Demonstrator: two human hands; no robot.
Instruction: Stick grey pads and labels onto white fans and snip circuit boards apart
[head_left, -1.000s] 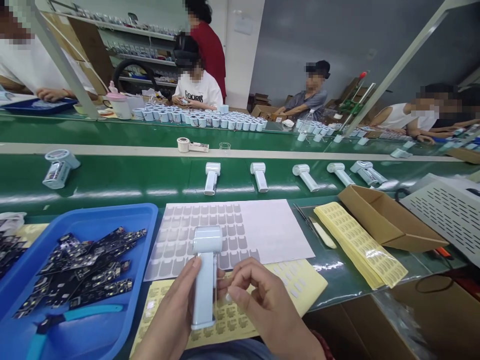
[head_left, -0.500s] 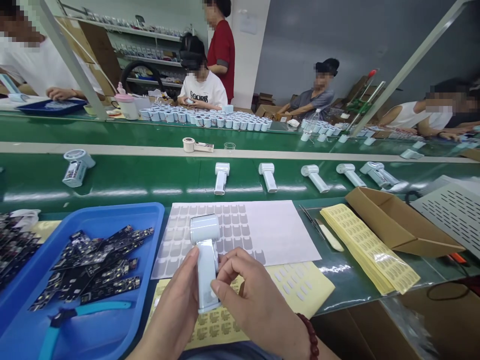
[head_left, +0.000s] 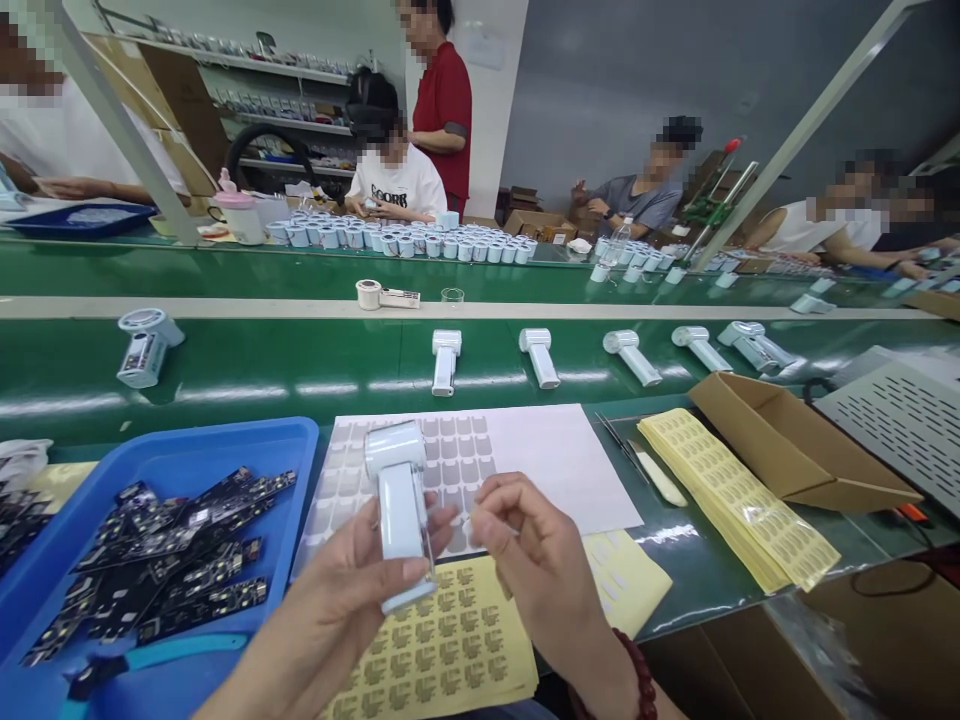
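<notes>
My left hand (head_left: 341, 590) is closed round the handle of a light-blue, T-shaped handheld device housing (head_left: 400, 500), thumb across its lower front. The cylindrical head points up and away from me. Just to the right, apart from the housing, my right hand (head_left: 544, 560) pinches thumb and forefinger together; a tiny pale bit shows at the fingertips, too small to name. Below both hands lies a yellow sheet of printed labels (head_left: 442, 640). Behind the housing is a white sheet with grey stickers (head_left: 469, 440).
To the left, a blue tray (head_left: 306, 470) holds black circuit boards (head_left: 180, 540) and blue-handled cutters (head_left: 172, 655). Tweezers (head_left: 622, 440), yellow sticker sheets (head_left: 739, 495) and a cardboard box (head_left: 795, 450) lie right. Similar housings (head_left: 540, 357) line the green bench; several co-workers sit beyond.
My right hand has come away from the housing, moving right. My left hand has shifted the housing slightly left, and its thumb now lies across the front of the handle.
</notes>
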